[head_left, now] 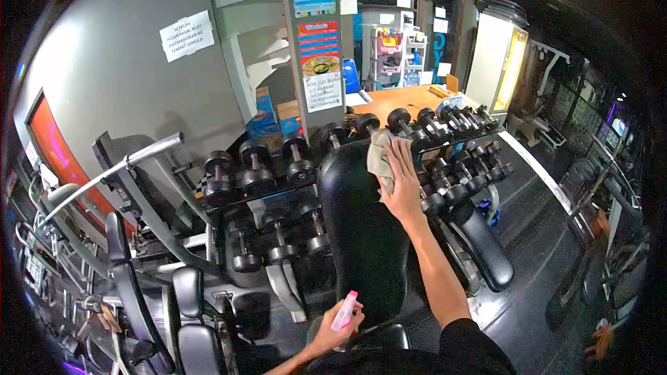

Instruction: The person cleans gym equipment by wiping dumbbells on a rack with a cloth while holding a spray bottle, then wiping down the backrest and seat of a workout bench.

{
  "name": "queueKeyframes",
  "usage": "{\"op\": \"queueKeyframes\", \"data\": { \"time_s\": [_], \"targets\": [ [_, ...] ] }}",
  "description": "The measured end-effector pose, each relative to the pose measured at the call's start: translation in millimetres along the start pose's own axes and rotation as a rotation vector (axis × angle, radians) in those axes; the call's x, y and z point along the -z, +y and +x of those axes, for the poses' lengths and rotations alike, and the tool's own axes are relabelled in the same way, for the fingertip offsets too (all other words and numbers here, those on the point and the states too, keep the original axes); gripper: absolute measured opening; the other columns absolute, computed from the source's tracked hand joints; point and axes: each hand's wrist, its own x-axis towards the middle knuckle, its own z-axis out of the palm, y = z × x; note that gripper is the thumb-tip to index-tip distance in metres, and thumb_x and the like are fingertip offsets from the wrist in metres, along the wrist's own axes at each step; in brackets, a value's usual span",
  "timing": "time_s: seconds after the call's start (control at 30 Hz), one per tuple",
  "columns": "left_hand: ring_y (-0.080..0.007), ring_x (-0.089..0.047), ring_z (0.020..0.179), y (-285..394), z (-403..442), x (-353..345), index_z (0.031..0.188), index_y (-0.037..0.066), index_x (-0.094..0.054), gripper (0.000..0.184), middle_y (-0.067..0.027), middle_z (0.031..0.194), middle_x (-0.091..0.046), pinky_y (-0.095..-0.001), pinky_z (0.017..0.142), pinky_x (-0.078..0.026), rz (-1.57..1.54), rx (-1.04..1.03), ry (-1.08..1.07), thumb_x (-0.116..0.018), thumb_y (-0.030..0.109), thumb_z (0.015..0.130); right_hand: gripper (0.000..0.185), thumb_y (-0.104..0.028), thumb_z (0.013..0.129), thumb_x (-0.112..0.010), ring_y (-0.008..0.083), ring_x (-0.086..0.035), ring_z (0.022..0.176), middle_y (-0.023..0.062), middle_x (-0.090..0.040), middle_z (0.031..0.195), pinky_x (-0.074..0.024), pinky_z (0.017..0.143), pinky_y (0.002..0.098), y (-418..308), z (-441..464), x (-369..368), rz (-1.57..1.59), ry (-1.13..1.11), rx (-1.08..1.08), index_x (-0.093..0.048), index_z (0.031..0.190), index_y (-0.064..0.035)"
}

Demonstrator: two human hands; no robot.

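A black padded bench backrest [363, 236] stands upright in front of me. My right hand [403, 191] is at its upper right edge, pressing a beige cloth [378, 160] against the pad with fingers stretched over it. Low in the view, close to my body, my left hand [330, 333] is closed around a small spray bottle [344, 312] with a pink top. That bottle is tilted, and its lower part is hidden by the fingers. Part of the bench seat [390, 337] shows below the backrest.
Behind the bench, a two-level rack carries several dumbbells [256, 167]. Another padded bench [483, 246] stands to the right. Weight machines with a metal bar [149, 153] and black pads [201, 351] are at the left. A wooden counter [396, 103] lies beyond the rack.
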Motion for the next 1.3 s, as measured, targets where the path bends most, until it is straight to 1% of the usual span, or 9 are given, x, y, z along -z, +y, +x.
{"op": "queueKeyframes", "data": {
  "time_s": [0.23, 0.43, 0.5, 0.63, 0.7, 0.77, 0.9, 1.07, 1.3],
  "targets": [
    [-0.0085, -0.057, 0.060, -3, -8, -11, 0.104, 0.002, -0.055, 0.018, -0.0016, 0.080, -0.057, -0.0241, 0.054, -0.046, -0.026, -0.043, 0.118, -0.062, 0.004, 0.088, 0.070, 0.001, 0.071, -0.059, 0.0420, -0.028, 0.136, 0.0255, -0.034, 0.143, -0.0287, 0.111, 0.0451, 9, -140, -31, -0.065, -0.082, -0.080, -0.035, 0.137, 0.0054],
    [-0.0096, -0.058, 0.060, -18, -4, -4, 0.105, 0.000, -0.054, 0.019, -0.0027, 0.080, -0.057, -0.0246, 0.055, -0.047, -0.038, -0.012, 0.101, -0.061, 0.001, 0.087, 0.056, -0.006, 0.081, -0.059, 0.0387, -0.034, 0.135, 0.0274, -0.039, 0.140, -0.0297, 0.109, 0.0400, 3, -280, -54, 0.344, -0.090, -0.538, -0.042, 0.134, 0.0033],
    [-0.0097, -0.058, 0.059, -15, -5, -7, 0.105, -0.001, -0.054, 0.019, -0.0029, 0.081, -0.057, -0.0245, 0.054, -0.047, -0.025, -0.003, 0.099, -0.061, 0.001, 0.087, 0.046, -0.006, 0.086, -0.056, 0.0287, -0.052, 0.119, 0.0201, -0.053, 0.128, -0.0373, 0.100, 0.0343, 4, -292, -63, 0.471, 0.177, -0.702, -0.045, 0.131, 0.0031],
    [-0.0097, -0.058, 0.059, -11, -6, -11, 0.105, -0.001, -0.054, 0.018, -0.0033, 0.081, -0.057, -0.0244, 0.054, -0.047, -0.032, -0.041, 0.056, -0.060, 0.001, 0.088, 0.042, -0.014, 0.093, -0.055, 0.0210, -0.052, 0.114, 0.0145, -0.053, 0.125, -0.0391, 0.098, 0.0334, -7, -180, -27, 0.782, 0.534, -0.763, -0.045, 0.128, 0.0072],
    [-0.0097, -0.058, 0.059, -6, -9, -14, 0.105, -0.001, -0.054, 0.019, -0.0035, 0.081, -0.057, -0.0244, 0.054, -0.047, 0.016, -0.051, 0.053, -0.060, 0.002, 0.088, 0.044, -0.013, 0.094, -0.055, 0.0206, -0.051, 0.115, 0.0141, -0.052, 0.127, -0.0384, 0.099, 0.0334, 2, -113, -8, 0.777, 0.512, -0.639, -0.043, 0.130, 0.0073],
    [-0.0094, -0.058, 0.060, -6, -11, -16, 0.105, -0.001, -0.054, 0.018, -0.0037, 0.081, -0.057, -0.0242, 0.055, -0.047, -0.008, -0.064, 0.062, -0.060, 0.002, 0.088, 0.057, -0.007, 0.085, -0.063, 0.0287, -0.044, 0.126, 0.0205, -0.042, 0.140, -0.0363, 0.102, 0.0372, 26, -49, 2, 0.263, 0.426, -0.151, -0.040, 0.136, 0.0008],
    [-0.0093, -0.058, 0.060, -13, -16, -15, 0.105, -0.001, -0.054, 0.018, -0.0039, 0.080, -0.057, -0.0239, 0.055, -0.047, -0.028, -0.087, 0.059, -0.060, 0.002, 0.088, 0.056, -0.020, 0.085, -0.063, 0.0419, -0.032, 0.133, 0.0240, -0.036, 0.142, -0.0304, 0.109, 0.0442, 35, 8, -1, 0.073, 0.111, 0.004, -0.044, 0.135, -0.0032],
    [-0.0096, -0.058, 0.061, -5, -16, -19, 0.104, -0.001, -0.054, 0.018, -0.0045, 0.079, -0.057, -0.0241, 0.056, -0.047, -0.053, -0.052, 0.115, -0.060, 0.000, 0.087, 0.056, -0.014, 0.084, -0.062, 0.0451, -0.032, 0.133, 0.0270, -0.035, 0.142, -0.0308, 0.109, 0.0461, 29, -59, -14, 0.002, 0.166, -0.010, -0.041, 0.133, 0.0032],
    [-0.0090, -0.057, 0.061, -13, -7, -25, 0.104, 0.000, -0.053, 0.019, -0.0040, 0.080, -0.057, -0.0242, 0.055, -0.047, -0.074, -0.074, 0.042, -0.060, 0.002, 0.087, 0.069, 0.001, 0.073, -0.062, 0.0412, -0.029, 0.135, 0.0280, -0.034, 0.143, -0.0317, 0.109, 0.0426, 24, -277, -38, 0.156, -0.199, -0.330, -0.038, 0.138, 0.0029]
  ]
}}
